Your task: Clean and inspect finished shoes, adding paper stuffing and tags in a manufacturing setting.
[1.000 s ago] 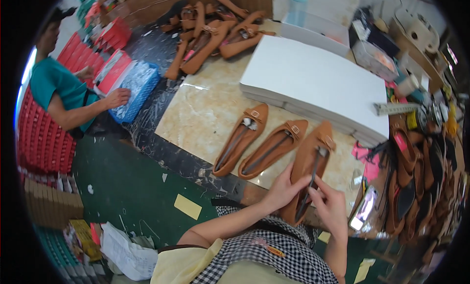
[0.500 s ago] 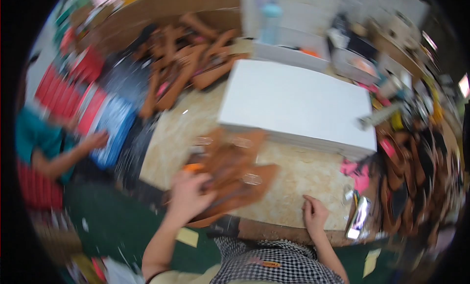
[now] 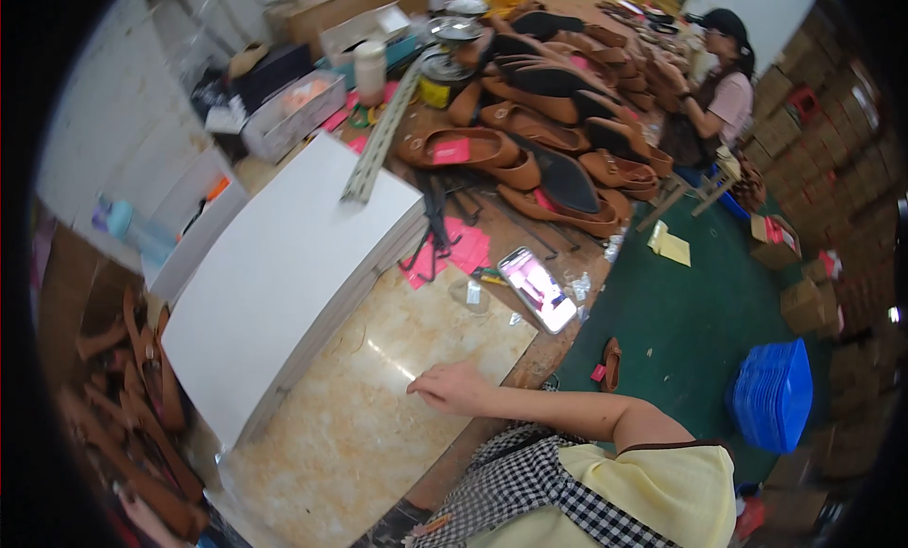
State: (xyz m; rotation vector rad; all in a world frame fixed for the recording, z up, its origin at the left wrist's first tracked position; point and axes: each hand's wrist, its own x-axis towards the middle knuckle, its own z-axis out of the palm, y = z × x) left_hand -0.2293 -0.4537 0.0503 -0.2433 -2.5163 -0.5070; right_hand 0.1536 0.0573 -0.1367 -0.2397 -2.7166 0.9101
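Note:
My right hand (image 3: 454, 389) rests on the marbled tabletop (image 3: 378, 434), its fingers curled loosely together with nothing in them. At the lower left rim, my left hand (image 3: 144, 518) is partly cut off. It appears closed on brown leather shoes (image 3: 142, 472) at the near end of a shoe pile; its fingers are partly hidden. A large white stack of sheets or boards (image 3: 284, 264) lies beyond my hands. Right of it, a smartphone (image 3: 536, 288) with a lit screen lies by pink paper pieces (image 3: 463, 245).
Many brown shoes (image 3: 539, 113) crowd the table's far right, beside a metal ruler-like bar (image 3: 383, 132) and a lidded tin (image 3: 445, 75). A co-worker (image 3: 724, 94) sits beyond. On the green floor are a single shoe (image 3: 612, 364) and stacked blue trays (image 3: 774, 397). Cartons (image 3: 832, 151) line the right.
My view has swung right, bringing the shoe heap and seated co-worker in. The shoes under my left hand have left the middle of the tabletop for the left pile. My right hand stays on the table.

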